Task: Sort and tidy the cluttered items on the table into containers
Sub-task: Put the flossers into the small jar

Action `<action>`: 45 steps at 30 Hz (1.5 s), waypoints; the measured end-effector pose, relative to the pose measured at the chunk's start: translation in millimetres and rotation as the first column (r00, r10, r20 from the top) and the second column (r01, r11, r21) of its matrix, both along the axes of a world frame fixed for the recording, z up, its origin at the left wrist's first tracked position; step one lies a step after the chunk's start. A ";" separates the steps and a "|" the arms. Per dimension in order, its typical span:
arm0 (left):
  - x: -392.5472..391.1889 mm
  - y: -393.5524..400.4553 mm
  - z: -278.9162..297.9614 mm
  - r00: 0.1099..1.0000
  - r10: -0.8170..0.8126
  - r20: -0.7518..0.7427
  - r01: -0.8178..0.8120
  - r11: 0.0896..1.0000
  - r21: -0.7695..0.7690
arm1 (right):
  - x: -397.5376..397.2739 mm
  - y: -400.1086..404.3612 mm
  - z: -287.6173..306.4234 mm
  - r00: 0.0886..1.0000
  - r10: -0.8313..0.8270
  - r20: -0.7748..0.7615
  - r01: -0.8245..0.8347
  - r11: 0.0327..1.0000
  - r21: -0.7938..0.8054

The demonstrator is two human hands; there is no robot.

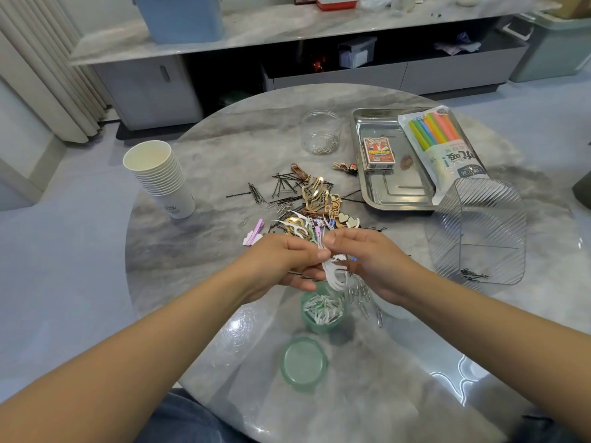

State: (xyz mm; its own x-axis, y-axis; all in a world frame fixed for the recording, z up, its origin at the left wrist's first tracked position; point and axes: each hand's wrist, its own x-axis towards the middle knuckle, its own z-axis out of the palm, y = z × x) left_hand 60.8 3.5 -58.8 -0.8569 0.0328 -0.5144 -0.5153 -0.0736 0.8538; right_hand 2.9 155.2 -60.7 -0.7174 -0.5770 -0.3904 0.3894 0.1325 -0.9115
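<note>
so both the left hand (287, 263) and right hand (371, 266) are pinching a bunch of white floss picks (335, 273), long ends hanging down, right above the open green jar (323, 310) on the desk (198, 251).

Bare forearms — no sleeves — blue trousers (179, 417)

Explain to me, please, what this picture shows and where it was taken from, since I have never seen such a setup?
There is no machine: a person wears a camera on the head, looking down at their own hands. The left hand and right hand together hold white floss picks above a green jar already holding some; its lid lies nearer. On the table are a pile of hair clips and pins, paper cups, a clear jar, a steel tray and a clear box.
</note>
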 end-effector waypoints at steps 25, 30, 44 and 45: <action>16.0 -3.0 -4.9 0.972 -0.204 -0.120 0.101 0.816 -0.570 | 4.2 15.5 13.9 0.469 0.560 -0.683 -0.032 0.783 0.621; 17.0 -4.0 -7.0 0.947 -0.277 -0.161 0.096 0.724 -0.683 | 7.5 15.6 14.1 0.424 0.608 -0.671 -0.014 0.745 0.666; 17.7 -6.0 -10.0 0.875 -0.479 -0.073 0.222 0.531 -0.818 | 8.3 18.0 19.6 0.291 0.630 -0.720 -0.052 0.762 0.646; 17.6 -6.3 -10.4 0.874 -0.479 -0.077 0.222 0.535 -0.815 | 6.9 18.3 20.5 0.287 0.622 -0.728 -0.054 0.769 0.636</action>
State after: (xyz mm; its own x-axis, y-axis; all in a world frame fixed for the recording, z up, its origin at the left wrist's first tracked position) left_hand 78.4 -2.8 -69.2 -0.9641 0.0706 -0.2561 -0.0980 0.8016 0.5897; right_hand 9.8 173.6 -40.2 -0.5480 -0.8346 0.0556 -0.7671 0.4749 -0.4314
